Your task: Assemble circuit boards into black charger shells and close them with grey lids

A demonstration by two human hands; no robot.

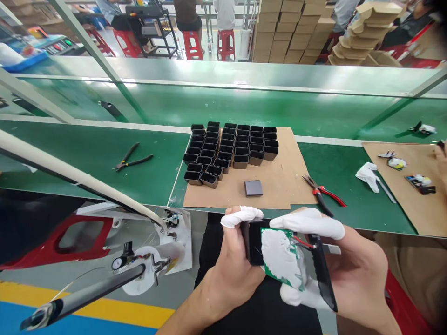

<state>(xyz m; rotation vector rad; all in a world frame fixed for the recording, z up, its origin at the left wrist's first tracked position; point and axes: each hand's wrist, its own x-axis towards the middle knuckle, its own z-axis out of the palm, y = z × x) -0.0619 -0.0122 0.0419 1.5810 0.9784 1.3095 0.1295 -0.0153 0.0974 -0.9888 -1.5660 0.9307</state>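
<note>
Left fingers (241, 217) are clamped on a black case (254, 246), right fingers (307, 224) pinching a white-gooped board (279, 253) at the case's mouth; red-handled pliers (317, 191) on the desk (344, 163).

And there it is: rows of cases (226, 150) on the cardboard sheet (223, 199), a single block (253, 188) lying before them! Cutters (123, 164) lie off left, pliers (317, 190) right by the sheet's edge; nearer, the circuit board (280, 253) sits between left hand (233, 260) and right hand (363, 267).
</note>
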